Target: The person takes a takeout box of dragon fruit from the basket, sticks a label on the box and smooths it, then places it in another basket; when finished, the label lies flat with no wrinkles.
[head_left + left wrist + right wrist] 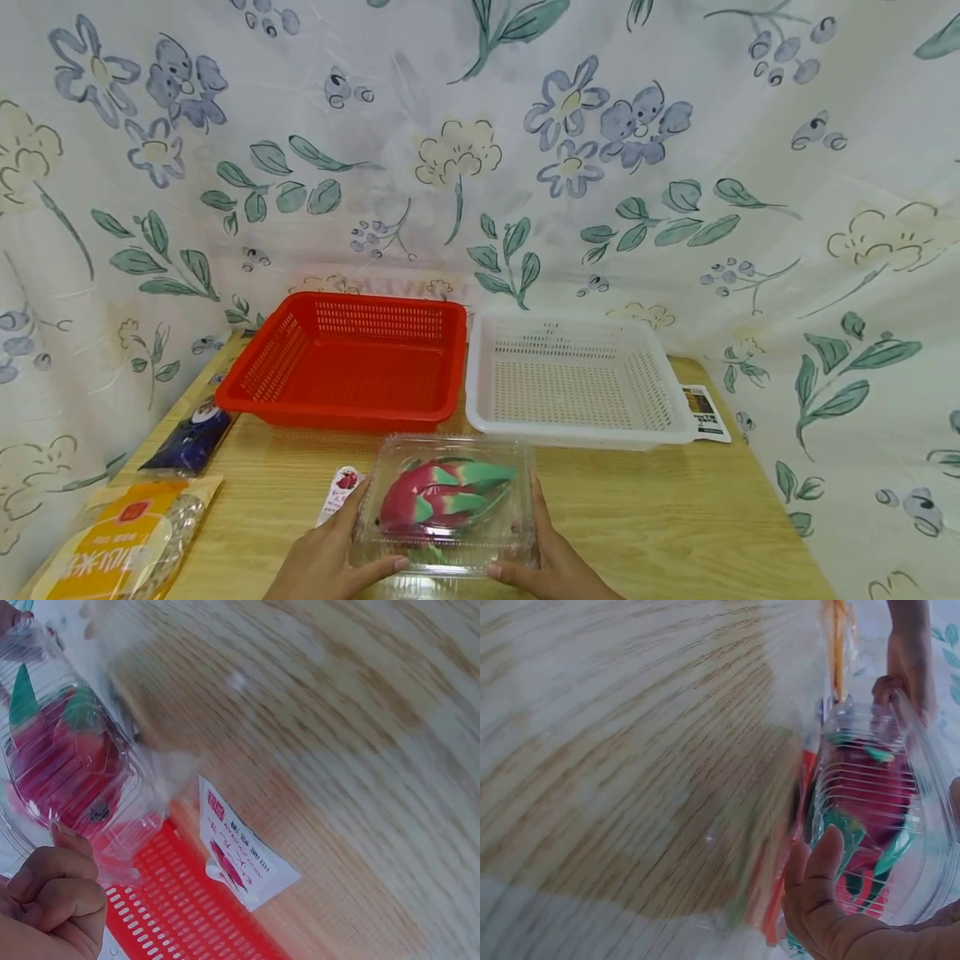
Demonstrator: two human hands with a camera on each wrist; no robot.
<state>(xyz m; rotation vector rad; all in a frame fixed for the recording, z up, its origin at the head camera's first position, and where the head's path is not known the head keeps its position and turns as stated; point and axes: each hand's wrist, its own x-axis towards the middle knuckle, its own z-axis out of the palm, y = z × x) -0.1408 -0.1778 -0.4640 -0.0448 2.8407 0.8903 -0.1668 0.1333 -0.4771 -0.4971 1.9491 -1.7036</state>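
A clear plastic clamshell box [446, 546] with a red and green dragon fruit [442, 496] inside is at the near middle of the table in the head view. My left hand [330, 550] grips its left side, thumb along the near edge. On the opposite side my right hand [555, 562] holds it the same way. The left wrist view shows the curled fingers [64, 881] at the box's edge. Fingers of the right hand [840, 915] lie against the ribbed plastic in the right wrist view. A white card [244, 859] with a dragon fruit picture lies just beyond my left hand.
Behind the box stand a red basket [348, 412] and, to its right, a white basket [577, 433]. At the left edge lie a yellow and clear food bag [123, 542] and a dark blue packet [191, 437]. Another card [705, 412] sticks out beside the white basket. A floral curtain [480, 167] hangs behind.
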